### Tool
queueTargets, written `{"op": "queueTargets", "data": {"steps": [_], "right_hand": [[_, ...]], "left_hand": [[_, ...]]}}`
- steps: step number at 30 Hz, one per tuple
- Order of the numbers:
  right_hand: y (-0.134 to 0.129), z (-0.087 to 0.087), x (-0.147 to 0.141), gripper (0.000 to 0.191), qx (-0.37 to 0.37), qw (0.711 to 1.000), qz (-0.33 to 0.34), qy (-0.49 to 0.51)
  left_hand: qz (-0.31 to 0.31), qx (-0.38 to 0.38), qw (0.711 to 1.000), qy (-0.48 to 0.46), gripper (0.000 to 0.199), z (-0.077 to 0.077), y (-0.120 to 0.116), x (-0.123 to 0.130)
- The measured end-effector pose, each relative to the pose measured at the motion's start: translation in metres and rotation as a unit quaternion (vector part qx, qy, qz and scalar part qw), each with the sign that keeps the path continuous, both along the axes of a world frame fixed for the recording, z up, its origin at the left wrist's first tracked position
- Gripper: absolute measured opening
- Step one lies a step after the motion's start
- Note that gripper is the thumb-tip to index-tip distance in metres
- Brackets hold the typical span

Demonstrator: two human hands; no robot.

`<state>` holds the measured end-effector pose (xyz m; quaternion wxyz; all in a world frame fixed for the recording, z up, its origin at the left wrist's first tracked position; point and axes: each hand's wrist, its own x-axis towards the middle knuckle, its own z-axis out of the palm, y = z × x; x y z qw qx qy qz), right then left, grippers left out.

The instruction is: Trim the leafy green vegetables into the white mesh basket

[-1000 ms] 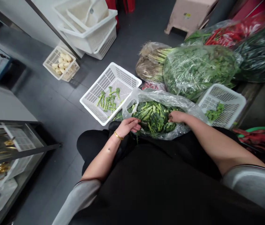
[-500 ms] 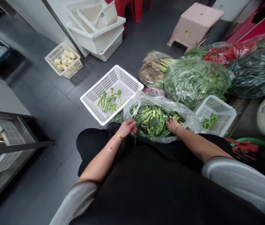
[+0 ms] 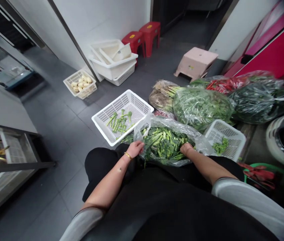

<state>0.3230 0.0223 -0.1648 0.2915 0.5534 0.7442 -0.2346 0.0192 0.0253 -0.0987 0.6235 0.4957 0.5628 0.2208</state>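
Note:
In front of my knees lies a clear plastic bag (image 3: 200,140), open at the top and full of leafy green stalks (image 3: 165,142). My left hand (image 3: 136,148), with a gold bracelet at the wrist, is closed on the bag's left edge. At the right side of the greens my right hand (image 3: 186,148) reaches in; leaves hide its fingertips. Just beyond the bag, to the left, a white perforated basket (image 3: 104,129) holds several trimmed green stems (image 3: 119,122). A smaller white basket (image 3: 235,145) at the bag's right contains some loose leaves (image 3: 220,145).
Behind the bag are bagged leafy greens (image 3: 202,103), bundled rooted stalks (image 3: 162,97) and red peppers (image 3: 224,84). A pink stool (image 3: 195,62), red stools (image 3: 152,33), stacked white bins (image 3: 111,68) and a basket of pale vegetables (image 3: 81,83) stand farther off. Metal shelving (image 3: 18,165) is at left.
The camera view has tilted up, so everything sits lower in the picture. My right hand's fingers have gone deeper into the greens. My left hand stays at the bag's edge.

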Motion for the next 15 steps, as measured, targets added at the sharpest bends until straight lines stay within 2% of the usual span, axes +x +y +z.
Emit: {"op": "queueTargets", "data": {"steps": [3, 6, 7, 9, 11, 12, 13, 15], "right_hand": [[0.01, 0.028, -0.009, 0.031, -0.035, 0.999, 0.006, -0.041], [0.031, 0.07, -0.007, 0.022, -0.039, 0.998, 0.021, -0.042], [0.04, 0.087, -0.003, 0.02, -0.033, 0.998, 0.025, -0.042], [0.054, 0.122, 0.009, 0.02, -0.015, 0.999, 0.023, -0.023], [0.058, 0.152, 0.02, 0.023, -0.008, 0.998, -0.015, 0.066], [0.054, 0.162, 0.021, 0.026, -0.014, 0.989, -0.051, 0.139], [0.047, 0.168, 0.018, 0.029, -0.024, 0.97, -0.096, 0.223], [0.026, 0.166, -0.004, 0.035, -0.029, 0.907, -0.193, 0.373]], "left_hand": [[0.019, -0.019, 1.0, -0.004, 0.037, 0.005, 0.005, -0.002], [0.03, -0.059, 0.997, -0.045, 0.039, 0.018, 0.008, 0.002], [0.008, -0.075, 0.995, -0.066, 0.041, 0.023, 0.007, 0.006], [-0.087, -0.122, 0.982, -0.113, 0.048, 0.033, -0.001, 0.019], [-0.182, -0.171, 0.957, -0.148, 0.052, 0.039, -0.015, 0.038], [-0.196, -0.185, 0.949, -0.163, 0.053, 0.041, -0.022, 0.05], [-0.176, -0.182, 0.95, -0.18, 0.055, 0.042, -0.027, 0.061], [-0.082, -0.138, 0.956, -0.244, 0.059, 0.044, -0.032, 0.081]]}}
